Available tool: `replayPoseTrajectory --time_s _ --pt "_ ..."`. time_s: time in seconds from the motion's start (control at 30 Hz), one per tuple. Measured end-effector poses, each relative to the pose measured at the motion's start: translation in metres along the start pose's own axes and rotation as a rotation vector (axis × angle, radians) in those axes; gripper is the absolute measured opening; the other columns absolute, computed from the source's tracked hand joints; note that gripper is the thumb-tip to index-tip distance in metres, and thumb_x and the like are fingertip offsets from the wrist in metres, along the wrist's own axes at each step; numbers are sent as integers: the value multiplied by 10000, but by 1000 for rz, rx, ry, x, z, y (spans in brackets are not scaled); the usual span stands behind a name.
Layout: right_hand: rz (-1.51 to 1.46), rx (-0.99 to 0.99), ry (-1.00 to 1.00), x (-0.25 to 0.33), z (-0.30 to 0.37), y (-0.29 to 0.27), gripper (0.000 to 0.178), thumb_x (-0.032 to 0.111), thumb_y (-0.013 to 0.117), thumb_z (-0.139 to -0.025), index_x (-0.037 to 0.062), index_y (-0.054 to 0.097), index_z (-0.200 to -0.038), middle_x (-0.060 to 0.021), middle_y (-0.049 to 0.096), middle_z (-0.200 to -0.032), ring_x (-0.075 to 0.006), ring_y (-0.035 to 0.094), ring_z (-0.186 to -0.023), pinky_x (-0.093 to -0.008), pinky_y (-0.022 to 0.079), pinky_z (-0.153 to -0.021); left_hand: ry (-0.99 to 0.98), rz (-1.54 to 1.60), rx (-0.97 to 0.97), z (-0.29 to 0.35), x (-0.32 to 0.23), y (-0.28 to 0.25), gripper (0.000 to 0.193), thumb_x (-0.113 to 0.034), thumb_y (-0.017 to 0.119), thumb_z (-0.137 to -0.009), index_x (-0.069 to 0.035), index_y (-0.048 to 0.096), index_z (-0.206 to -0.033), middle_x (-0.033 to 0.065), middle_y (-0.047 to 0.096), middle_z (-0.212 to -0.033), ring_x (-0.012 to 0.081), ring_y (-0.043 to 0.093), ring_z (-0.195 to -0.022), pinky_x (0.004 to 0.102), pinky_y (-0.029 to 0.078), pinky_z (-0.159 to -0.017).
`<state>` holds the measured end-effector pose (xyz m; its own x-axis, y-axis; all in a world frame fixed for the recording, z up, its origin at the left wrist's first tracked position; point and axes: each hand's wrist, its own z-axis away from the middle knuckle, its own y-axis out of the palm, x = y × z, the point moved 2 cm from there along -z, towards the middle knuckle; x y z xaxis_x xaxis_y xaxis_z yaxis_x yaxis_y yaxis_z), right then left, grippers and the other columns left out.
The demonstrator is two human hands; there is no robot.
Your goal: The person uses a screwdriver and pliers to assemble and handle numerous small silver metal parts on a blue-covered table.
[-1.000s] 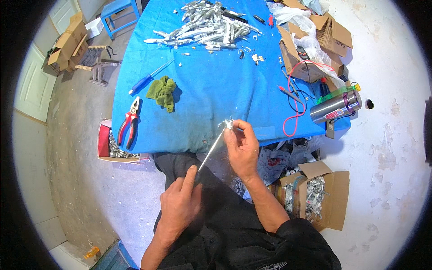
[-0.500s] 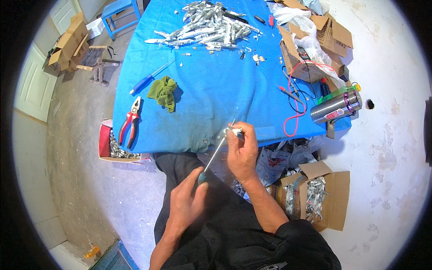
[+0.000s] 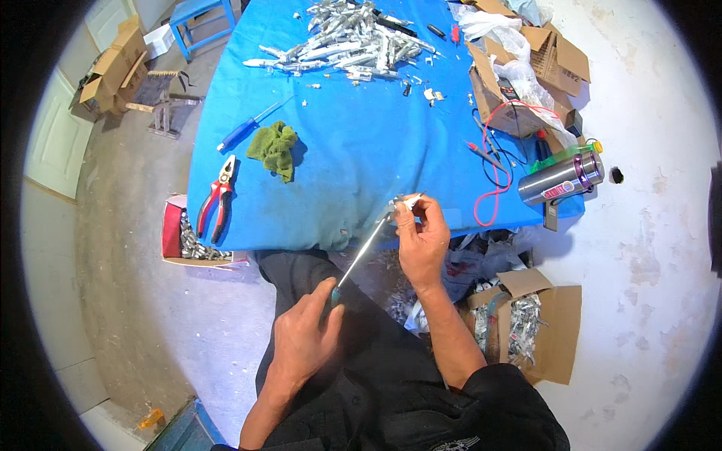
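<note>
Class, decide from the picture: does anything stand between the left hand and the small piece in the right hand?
Nothing visible is in the way: only the teal-handled screwdriver in the left hand spans the gap to the small piece in the right hand. The green cloth lies off to the left.

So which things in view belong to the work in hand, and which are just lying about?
In hand, or probably part of it:
- teal-handled screwdriver, in the left hand
- small white-and-silver piece, in the right hand
- pile of similar-looking pieces

Apparently lying about:
- red-handled pliers
- blue-handled screwdriver
- green cloth
- steel flask
- test leads
</note>
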<state>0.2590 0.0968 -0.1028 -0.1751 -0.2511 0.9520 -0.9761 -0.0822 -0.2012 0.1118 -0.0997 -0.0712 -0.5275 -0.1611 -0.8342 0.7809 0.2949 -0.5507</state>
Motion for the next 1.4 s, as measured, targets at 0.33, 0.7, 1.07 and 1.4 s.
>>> replayPoseTrajectory --time_s 0.33,0.7,1.07,1.4 --pt "-137 0 82 3 -5 -3 161 131 699 -1065 6 616 -1123 -55 691 -1001 -100 659 -863 -281 597 -728 -11 -89 28 12 -2 -12 477 -37 772 -910 -24 662 -1374 227 745 -956 385 743 -780 435 574 -681" --pt "-405 -33 86 -12 12 -3 167 -10 643 -1049 -2 560 -1194 -122 675 -1154 -192 711 -1105 -309 607 -905 116 -251 -58 10 -4 -8 537 -15 833 -816 -72 694 -1332 141 621 -789 328 646 -687 437 504 -606" --pt "204 4 -340 -17 35 -19 324 -1 796 -908 46 664 -1200 -177 688 -1157 -350 707 -1041 -423 580 -888 -56 -52 -61 31 17 -25 458 -19 820 -823 -30 734 -1273 174 746 -925 307 749 -806 373 570 -733" --pt "164 189 -217 -34 72 -18 335 0 739 -977 10 611 -1287 -132 742 -1080 -188 729 -932 -325 599 -800 -53 23 -21 36 20 -20 413 -58 812 -866 -11 730 -1268 203 751 -928 334 762 -800 384 581 -704"
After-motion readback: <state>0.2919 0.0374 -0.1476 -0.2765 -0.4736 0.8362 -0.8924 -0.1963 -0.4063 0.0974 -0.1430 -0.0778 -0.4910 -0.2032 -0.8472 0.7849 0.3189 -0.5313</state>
